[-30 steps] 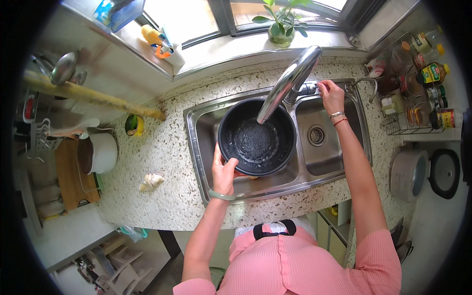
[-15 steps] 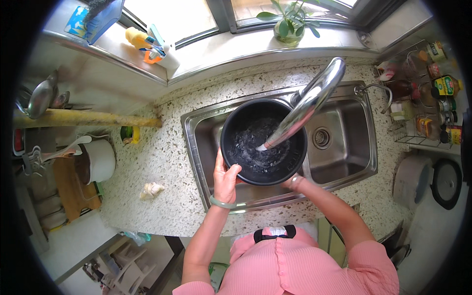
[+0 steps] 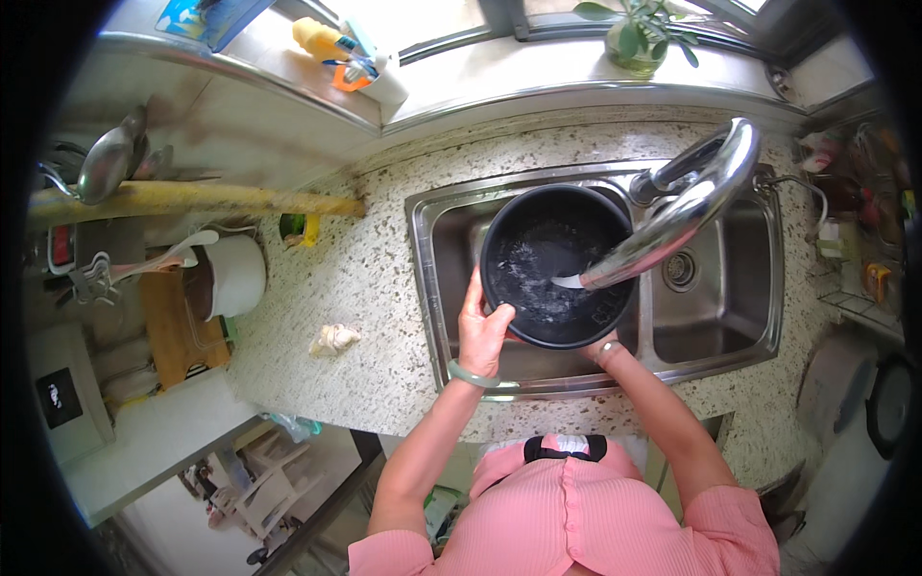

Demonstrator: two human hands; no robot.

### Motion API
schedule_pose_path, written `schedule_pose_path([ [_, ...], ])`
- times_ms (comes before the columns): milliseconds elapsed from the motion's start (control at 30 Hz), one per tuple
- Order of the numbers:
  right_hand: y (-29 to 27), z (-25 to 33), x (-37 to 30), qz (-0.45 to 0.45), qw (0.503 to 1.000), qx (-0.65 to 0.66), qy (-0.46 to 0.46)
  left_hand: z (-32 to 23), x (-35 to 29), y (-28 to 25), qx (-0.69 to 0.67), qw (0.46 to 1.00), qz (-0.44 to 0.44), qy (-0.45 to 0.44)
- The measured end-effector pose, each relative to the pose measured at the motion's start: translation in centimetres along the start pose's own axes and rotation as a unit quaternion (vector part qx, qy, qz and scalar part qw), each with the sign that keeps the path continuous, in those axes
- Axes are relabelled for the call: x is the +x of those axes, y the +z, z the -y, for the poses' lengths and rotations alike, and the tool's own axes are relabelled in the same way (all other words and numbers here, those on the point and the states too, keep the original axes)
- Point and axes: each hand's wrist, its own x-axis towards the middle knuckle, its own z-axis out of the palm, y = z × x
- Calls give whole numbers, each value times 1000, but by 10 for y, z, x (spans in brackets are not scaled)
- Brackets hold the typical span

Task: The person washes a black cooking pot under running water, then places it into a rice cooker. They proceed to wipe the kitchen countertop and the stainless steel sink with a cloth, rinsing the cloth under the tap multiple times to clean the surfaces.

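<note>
Left hand grips the pot; right hand has fingers hidden, grip unclear; water runs from the tap, likely rinsing or filling; next calls for steady support

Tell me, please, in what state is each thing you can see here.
Faucet: on, water running
Black pot: uncovered, water inside, under the faucet
Left hand: gripping the pot's side
Right hand: at the pot, mostly hidden
Plant: standing in its vase
White pot: uncovered
</note>
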Motion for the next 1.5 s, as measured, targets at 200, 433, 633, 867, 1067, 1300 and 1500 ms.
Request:
schedule_pose_path([
  [200,-118,-17,-157,-249,934,256,-1,3,2,-7,13,1000,-4,15],
  [433,-150,30,-87,-355,867,309,-163,3,-3,8,21,999,42,-8],
  [633,-110,67,4,-381,876,232,-181,-5,-16,16,47,998,35,-27],
  [867,-93,100,-5,-197,881,380,-201,-9,-17,7,51,996,8,-73],
  [1067,-110,74,-49,-30,962,-26,-271,-4,-17,-5,47,998,29,-42],
  [1300,-95,65,-14,-274,935,-179,-136,-9,-24,1,28,998,12,-52],
  [1500,-91,77,27,-387,902,134,-134,-5,-26,3,44,996,12,-78],
])
